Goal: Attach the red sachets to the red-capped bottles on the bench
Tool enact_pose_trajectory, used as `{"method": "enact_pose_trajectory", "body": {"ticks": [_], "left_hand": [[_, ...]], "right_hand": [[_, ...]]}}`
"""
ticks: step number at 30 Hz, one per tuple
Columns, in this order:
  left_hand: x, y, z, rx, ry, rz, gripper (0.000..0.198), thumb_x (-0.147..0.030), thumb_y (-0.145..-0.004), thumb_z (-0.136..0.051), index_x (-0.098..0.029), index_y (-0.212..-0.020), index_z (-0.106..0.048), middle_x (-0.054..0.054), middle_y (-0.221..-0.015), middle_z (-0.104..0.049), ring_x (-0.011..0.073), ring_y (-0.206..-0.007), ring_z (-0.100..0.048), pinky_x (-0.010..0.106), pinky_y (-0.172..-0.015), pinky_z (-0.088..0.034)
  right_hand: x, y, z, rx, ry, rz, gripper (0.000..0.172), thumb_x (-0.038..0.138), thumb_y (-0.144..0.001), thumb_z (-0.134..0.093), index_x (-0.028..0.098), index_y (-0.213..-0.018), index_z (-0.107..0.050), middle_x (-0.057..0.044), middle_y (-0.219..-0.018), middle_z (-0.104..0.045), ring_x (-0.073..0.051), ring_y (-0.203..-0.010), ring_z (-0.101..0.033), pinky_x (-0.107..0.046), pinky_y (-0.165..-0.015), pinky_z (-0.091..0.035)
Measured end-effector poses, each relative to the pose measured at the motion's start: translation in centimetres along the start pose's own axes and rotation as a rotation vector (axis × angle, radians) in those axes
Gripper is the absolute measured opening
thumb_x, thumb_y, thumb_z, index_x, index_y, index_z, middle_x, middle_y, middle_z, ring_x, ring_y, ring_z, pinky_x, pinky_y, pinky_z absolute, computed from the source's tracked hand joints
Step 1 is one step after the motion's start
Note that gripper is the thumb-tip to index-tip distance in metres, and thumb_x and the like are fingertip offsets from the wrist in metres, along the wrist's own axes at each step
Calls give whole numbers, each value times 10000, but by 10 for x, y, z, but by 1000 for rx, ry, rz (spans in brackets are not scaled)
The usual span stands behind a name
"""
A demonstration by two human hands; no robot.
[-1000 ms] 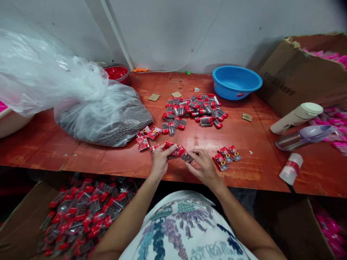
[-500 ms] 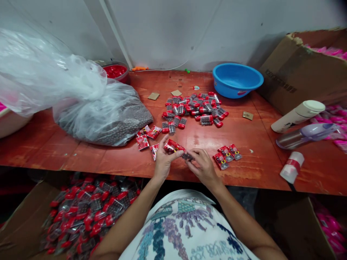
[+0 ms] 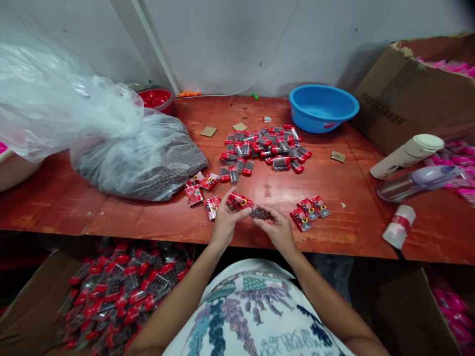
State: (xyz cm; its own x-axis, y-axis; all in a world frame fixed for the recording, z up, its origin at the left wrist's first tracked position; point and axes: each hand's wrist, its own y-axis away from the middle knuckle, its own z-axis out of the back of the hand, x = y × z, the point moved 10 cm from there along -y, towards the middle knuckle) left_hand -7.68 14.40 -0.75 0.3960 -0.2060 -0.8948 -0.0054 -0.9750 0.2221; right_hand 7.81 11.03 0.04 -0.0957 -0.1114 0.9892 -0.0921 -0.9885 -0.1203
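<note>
My left hand [image 3: 224,223] is closed on a red printed packet [image 3: 239,200], thumb along its front edge. My right hand [image 3: 276,227] pinches a dark, bead-filled piece [image 3: 261,213] that meets the packet's right end; I cannot tell how much of it sits inside. Left of my left hand lie several loose red packets [image 3: 194,196]. To the right of my right hand, 3 red packets with dark lower ends [image 3: 307,209] lie side by side. Beyond both hands spreads a pile of small red-capped clear bottles [image 3: 265,146] holding dark beads.
A large clear bag of dark beads [image 3: 148,163] stands at left. A blue basin [image 3: 323,111] and a cardboard box [image 3: 393,104] are at back right, with a white flask [image 3: 406,157], a steel cup [image 3: 411,184] and a roll [image 3: 399,226]. Below the table edge, a box holds red-capped bottles [image 3: 126,291].
The red packet has turned slightly toward level between my hands. The dark piece still meets its right end. The small shift of the table comes from the camera.
</note>
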Motion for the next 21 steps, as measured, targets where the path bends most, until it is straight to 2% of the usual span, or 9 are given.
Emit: {"method": "enact_pose_trajectory", "body": {"ticks": [2,4,9,11,16,18,21], "left_hand": [[0,0,-6,82,13,40,765,-133,-552,-811,-233,-1252,-520,-4,-880,-684,140,-812,-657,268,-830,-490],[0,0,-9,112,39,52,772,-121,-550,-809,-245,-1256,-523,1,-924,-687,139,-839,-658,257,-835,-488],[-3,0,-7,-4,95,18,784,-146,-530,-830,-255,-1246,-530,-20,-876,-693,132,-819,-667,241,-822,-492],[-3,2,-9,-1,97,33,810,-159,-534,-833,-255,-1269,-508,-6,-866,-704,153,-826,-676,266,-819,-502],[-7,7,-22,124,56,74,879,-143,-534,-832,-251,-1322,-459,54,-970,-718,214,-916,-676,306,-822,-516],[-4,8,-25,129,36,96,885,-133,-539,-827,-237,-1332,-448,59,-958,-719,220,-914,-675,316,-815,-521],[7,8,-24,85,13,136,867,-124,-517,-833,-214,-1304,-482,43,-912,-716,212,-888,-676,313,-810,-523]], "right_hand": [[-10,-4,-1,56,-129,-95,357,252,-718,-731,236,-1070,-673,-35,-1025,-676,-195,-935,-645,-357,-862,-524],[-13,-5,0,67,-207,-141,375,262,-702,-747,240,-1070,-677,-28,-1016,-679,-195,-940,-648,-367,-879,-520],[5,2,4,-44,-73,-13,334,254,-739,-705,259,-1073,-687,-32,-956,-622,-175,-886,-631,-314,-793,-547],[10,8,1,-66,-47,29,319,248,-756,-687,265,-1074,-686,-32,-937,-610,-170,-873,-626,-305,-774,-550],[-6,10,-10,-40,-244,-94,351,261,-710,-738,227,-1049,-652,-34,-985,-652,-181,-901,-642,-339,-831,-542],[-10,9,-9,-56,-273,-124,389,267,-695,-748,222,-1058,-616,-34,-968,-657,-177,-875,-647,-331,-800,-551],[-8,7,0,-125,-180,-84,416,288,-694,-746,226,-1070,-579,-29,-931,-640,-168,-840,-641,-302,-746,-556]]}}
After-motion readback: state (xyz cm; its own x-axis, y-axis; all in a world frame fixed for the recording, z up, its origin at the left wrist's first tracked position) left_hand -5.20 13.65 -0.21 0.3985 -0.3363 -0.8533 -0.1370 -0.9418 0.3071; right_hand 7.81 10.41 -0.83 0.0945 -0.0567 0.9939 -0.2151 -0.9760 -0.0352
